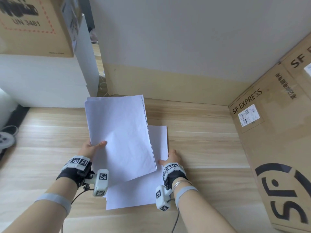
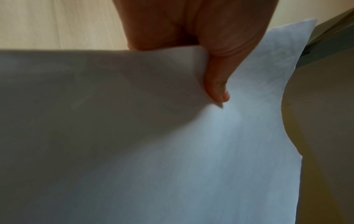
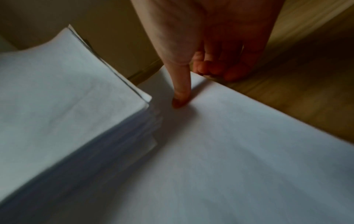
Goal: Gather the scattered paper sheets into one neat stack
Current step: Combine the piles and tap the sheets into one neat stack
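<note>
A bundle of white paper sheets (image 1: 121, 132) is raised and tilted above the wooden table (image 1: 210, 140). My left hand (image 1: 96, 146) grips its lower left edge, thumb on top and fingers hidden beneath; the left wrist view shows that thumb (image 2: 218, 87) pinching the paper (image 2: 249, 128). A few more white sheets (image 1: 134, 194) lie flat under the bundle. My right hand (image 1: 170, 157) pinches their right edge, thumb (image 3: 180, 97) pressed on top of the sheets (image 3: 249, 151) and fingers (image 3: 214, 71) curled at the border. The bundle's (image 3: 57, 91) edges are uneven.
Large SF EXPRESS cardboard boxes (image 1: 269, 132) wall off the right side. A white block (image 1: 42, 81) with a cardboard box (image 1: 33, 26) on top stands at the back left. A wall (image 1: 185, 47) runs along the far edge. A white round device (image 1: 5, 138) lies far left.
</note>
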The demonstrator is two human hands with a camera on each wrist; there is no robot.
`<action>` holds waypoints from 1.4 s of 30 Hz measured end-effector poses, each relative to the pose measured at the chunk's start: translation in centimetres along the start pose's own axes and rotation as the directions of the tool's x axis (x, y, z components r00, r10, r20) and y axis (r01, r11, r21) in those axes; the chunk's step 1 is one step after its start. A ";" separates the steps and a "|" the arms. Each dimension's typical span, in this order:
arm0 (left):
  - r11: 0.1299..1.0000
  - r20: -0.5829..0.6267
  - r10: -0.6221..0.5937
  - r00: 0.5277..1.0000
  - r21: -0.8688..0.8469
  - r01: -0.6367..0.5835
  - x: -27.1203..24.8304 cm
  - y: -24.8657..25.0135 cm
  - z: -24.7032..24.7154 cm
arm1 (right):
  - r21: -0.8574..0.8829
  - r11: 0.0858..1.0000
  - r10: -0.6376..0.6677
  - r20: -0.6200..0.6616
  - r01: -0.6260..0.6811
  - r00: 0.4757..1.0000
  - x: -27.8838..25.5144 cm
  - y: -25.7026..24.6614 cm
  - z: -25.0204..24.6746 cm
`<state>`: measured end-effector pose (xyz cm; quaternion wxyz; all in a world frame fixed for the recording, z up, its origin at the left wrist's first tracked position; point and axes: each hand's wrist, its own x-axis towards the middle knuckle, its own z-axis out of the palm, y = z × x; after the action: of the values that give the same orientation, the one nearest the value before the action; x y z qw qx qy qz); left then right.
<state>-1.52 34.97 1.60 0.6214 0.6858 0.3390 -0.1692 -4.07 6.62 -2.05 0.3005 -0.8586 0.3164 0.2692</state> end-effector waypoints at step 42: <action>0.998 0.057 -0.042 0.997 0.042 0.040 -0.6 0.2 1.7 | -0.247 0.968 -0.037 -0.286 -0.036 0.958 2.2 5.1 -5.5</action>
<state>-1.46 33.14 1.84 0.6133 0.6860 0.3312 -0.2086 -4.73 -1.16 -1.55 0.1408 -0.9196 0.3202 0.1789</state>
